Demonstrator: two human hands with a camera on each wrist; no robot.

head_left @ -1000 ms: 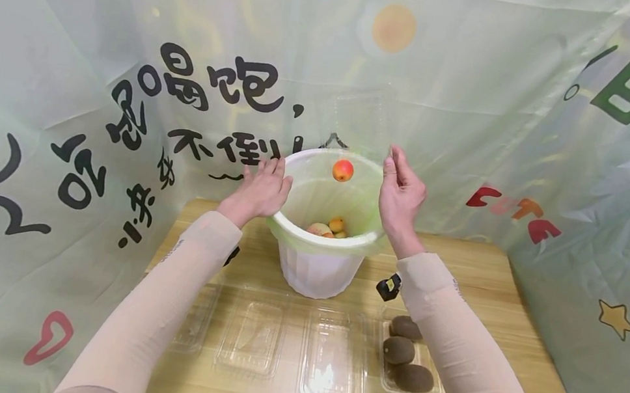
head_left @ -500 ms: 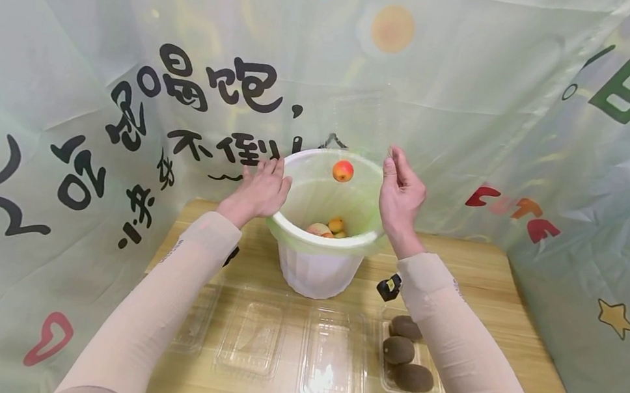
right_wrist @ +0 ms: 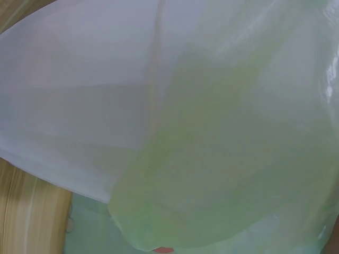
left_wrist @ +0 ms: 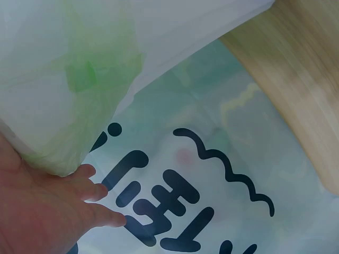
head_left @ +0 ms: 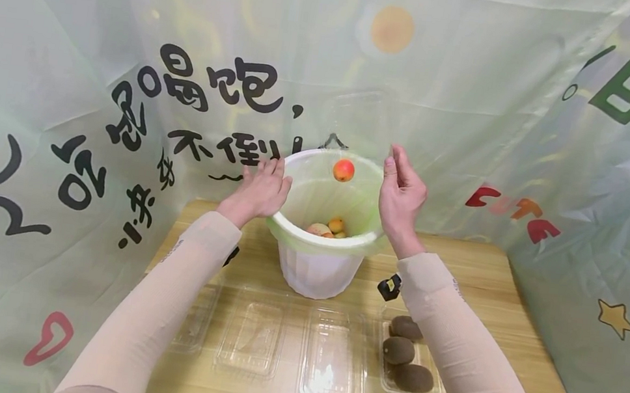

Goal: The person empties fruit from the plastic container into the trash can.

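A white bin [head_left: 319, 272] lined with a pale green plastic bag [head_left: 370, 246] stands on the table. Several yellow and pinkish fruits [head_left: 320, 229] lie inside it. My left hand [head_left: 259, 191] rests at the bin's left rim, fingers spread; the left wrist view shows its fingers beside the bag. Over the right rim, my right hand [head_left: 402, 194] pinches the edge of a clear plastic box [head_left: 361, 105], whose faint outline rises behind the bin. A red-orange fruit [head_left: 344, 170] shows near the back rim; whether the box holds it, I cannot tell. The right wrist view shows mostly bag and bin.
In front of the bin stand clear plastic trays [head_left: 335, 356] in a row on the wooden table [head_left: 474, 295]. The rightmost tray holds brown kiwis [head_left: 413, 378]. A printed cloth [head_left: 467, 110] encloses the table at the back and sides.
The faint outline of the clear box behind the bin has shifted slightly. Both hands and the red-orange fruit stay nearly where they were.
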